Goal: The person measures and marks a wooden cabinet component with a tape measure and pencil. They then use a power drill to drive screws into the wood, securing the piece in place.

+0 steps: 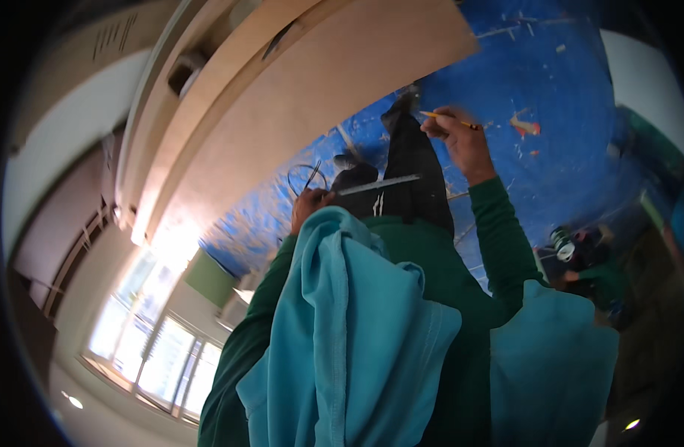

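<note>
My left hand [310, 204] is closed on one end of a grey metal ruler [379, 185], which points right across my dark trousers. A thin dark piece [313, 176] sticks up beside that hand; I cannot tell whether it belongs to the ruler. Farther right, my right hand [458, 141] pinches a yellow pencil [431, 115], its tip turned left toward the board. Both hands are in the air, apart from the large light-brown wooden board [342, 82] ahead and to the left.
Blue sheeting [550, 97] with scraps on it covers the floor. A turquoise cloth [342, 320] hangs over my front. At the right, another person's green sleeve [606, 279] shows near a can [562, 244]. Bright windows [159, 350] stand at the lower left.
</note>
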Action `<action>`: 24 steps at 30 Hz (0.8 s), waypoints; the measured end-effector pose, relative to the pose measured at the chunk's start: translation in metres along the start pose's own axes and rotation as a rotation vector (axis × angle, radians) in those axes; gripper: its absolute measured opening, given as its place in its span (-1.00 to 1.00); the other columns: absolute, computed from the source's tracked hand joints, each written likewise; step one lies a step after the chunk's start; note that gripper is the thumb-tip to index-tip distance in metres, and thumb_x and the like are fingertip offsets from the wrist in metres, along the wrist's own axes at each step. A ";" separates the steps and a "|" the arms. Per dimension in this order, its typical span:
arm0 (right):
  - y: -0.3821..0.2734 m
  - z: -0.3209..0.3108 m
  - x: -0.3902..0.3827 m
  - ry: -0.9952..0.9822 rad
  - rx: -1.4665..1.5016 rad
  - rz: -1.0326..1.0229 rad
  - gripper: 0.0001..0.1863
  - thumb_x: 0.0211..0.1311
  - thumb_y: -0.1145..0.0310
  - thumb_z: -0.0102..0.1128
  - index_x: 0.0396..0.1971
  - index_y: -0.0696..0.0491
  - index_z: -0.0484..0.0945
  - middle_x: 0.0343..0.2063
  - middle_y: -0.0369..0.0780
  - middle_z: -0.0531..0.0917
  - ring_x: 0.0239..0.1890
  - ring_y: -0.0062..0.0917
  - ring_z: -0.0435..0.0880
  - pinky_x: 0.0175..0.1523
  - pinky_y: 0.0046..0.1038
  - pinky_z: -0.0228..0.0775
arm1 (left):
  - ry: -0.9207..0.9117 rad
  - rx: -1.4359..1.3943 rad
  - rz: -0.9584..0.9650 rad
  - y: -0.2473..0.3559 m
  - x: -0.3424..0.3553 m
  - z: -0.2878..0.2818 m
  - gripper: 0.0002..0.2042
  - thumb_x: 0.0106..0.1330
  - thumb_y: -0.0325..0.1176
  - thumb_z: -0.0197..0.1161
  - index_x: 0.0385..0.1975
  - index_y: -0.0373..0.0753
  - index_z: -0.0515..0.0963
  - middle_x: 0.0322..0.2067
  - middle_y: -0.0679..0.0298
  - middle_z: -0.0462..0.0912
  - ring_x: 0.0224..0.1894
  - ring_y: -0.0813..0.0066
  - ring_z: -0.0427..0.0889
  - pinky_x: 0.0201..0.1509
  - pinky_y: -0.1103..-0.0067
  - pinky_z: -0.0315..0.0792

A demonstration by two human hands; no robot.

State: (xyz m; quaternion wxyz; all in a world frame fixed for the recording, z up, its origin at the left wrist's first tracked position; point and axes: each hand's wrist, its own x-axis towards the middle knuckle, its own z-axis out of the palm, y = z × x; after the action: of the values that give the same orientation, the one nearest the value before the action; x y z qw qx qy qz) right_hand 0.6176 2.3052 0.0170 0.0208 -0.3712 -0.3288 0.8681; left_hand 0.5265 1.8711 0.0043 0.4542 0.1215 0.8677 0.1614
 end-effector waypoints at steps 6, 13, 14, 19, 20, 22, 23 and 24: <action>0.048 0.095 -0.046 -0.328 -0.004 0.135 -0.81 0.51 0.44 0.19 -0.01 0.16 0.65 -0.16 -0.08 0.81 -0.07 -0.31 0.83 0.08 -0.33 0.65 | 0.040 -0.339 -0.202 -0.035 -0.086 0.018 -0.54 0.45 0.10 0.30 -0.17 -0.25 0.76 -0.32 0.08 0.72 -0.22 0.17 0.73 -0.16 0.33 0.53; 0.108 0.208 -0.095 -0.587 -0.285 0.203 -0.84 0.48 0.46 0.21 -0.04 0.15 0.65 -0.17 -0.09 0.81 -0.10 -0.33 0.82 0.04 -0.37 0.63 | 0.274 -1.945 -0.258 -0.111 -0.202 0.060 -0.67 0.65 -0.09 0.14 0.09 -0.24 0.58 -0.40 0.32 0.55 -0.37 0.50 0.63 -0.35 0.44 0.59; 0.120 0.230 -0.108 -0.645 -0.339 0.219 -0.84 0.48 0.47 0.22 -0.04 0.16 0.66 -0.17 -0.09 0.81 -0.11 -0.35 0.82 0.05 -0.37 0.62 | 0.341 -1.993 -0.159 -0.107 -0.215 0.049 -0.66 0.66 -0.12 0.12 0.14 -0.27 0.56 -0.36 0.30 0.58 -0.35 0.49 0.64 -0.30 0.43 0.63; 0.170 0.340 -0.185 -0.971 -0.791 -0.017 -0.83 0.43 0.55 0.26 -0.04 0.18 0.67 -0.16 -0.11 0.81 -0.10 -0.44 0.80 0.06 -0.42 0.61 | 0.588 -2.099 0.237 -0.073 -0.277 -0.012 -0.51 0.65 -0.19 0.15 0.41 -0.36 0.42 -0.16 0.21 0.66 -0.26 0.44 0.69 -0.16 0.46 0.71; 0.176 0.356 -0.199 -1.022 -0.863 -0.080 -0.83 0.42 0.57 0.27 -0.04 0.19 0.67 -0.15 -0.12 0.81 -0.09 -0.46 0.80 0.06 -0.43 0.62 | 0.643 -2.113 0.320 -0.068 -0.287 -0.020 -0.49 0.64 -0.19 0.17 0.44 -0.36 0.40 -0.13 0.19 0.67 -0.25 0.43 0.70 -0.15 0.47 0.72; 0.188 0.381 -0.210 -1.162 -0.944 -0.205 -0.81 0.39 0.60 0.29 -0.05 0.19 0.68 -0.15 -0.13 0.81 -0.08 -0.48 0.80 0.06 -0.44 0.63 | 0.798 -2.162 0.356 -0.058 -0.303 -0.027 -0.53 0.63 -0.20 0.20 0.38 -0.38 0.48 -0.12 0.24 0.70 -0.21 0.52 0.70 -0.16 0.56 0.70; 0.189 0.392 -0.212 -1.251 -0.957 -0.251 -0.81 0.37 0.61 0.30 -0.05 0.19 0.68 -0.15 -0.13 0.81 -0.08 -0.49 0.80 0.05 -0.45 0.63 | 0.872 -2.190 0.365 -0.051 -0.311 -0.028 -0.54 0.62 -0.21 0.22 0.35 -0.39 0.52 -0.12 0.26 0.72 -0.19 0.57 0.69 -0.17 0.60 0.69; 0.190 0.401 -0.212 -1.338 -0.964 -0.300 -0.80 0.35 0.62 0.31 -0.06 0.18 0.68 -0.15 -0.14 0.81 -0.07 -0.49 0.80 0.05 -0.45 0.64 | 0.917 -2.186 0.376 -0.048 -0.317 -0.028 -0.55 0.62 -0.21 0.22 0.34 -0.39 0.54 -0.10 0.23 0.71 -0.20 0.53 0.70 -0.16 0.58 0.69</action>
State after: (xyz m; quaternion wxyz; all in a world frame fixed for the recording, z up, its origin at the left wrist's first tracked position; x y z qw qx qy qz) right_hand 0.5465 1.8739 0.2429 -0.2244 0.3018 -0.6528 0.6575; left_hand 0.6768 1.7086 0.2378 -0.0648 -0.2725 0.3213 0.9046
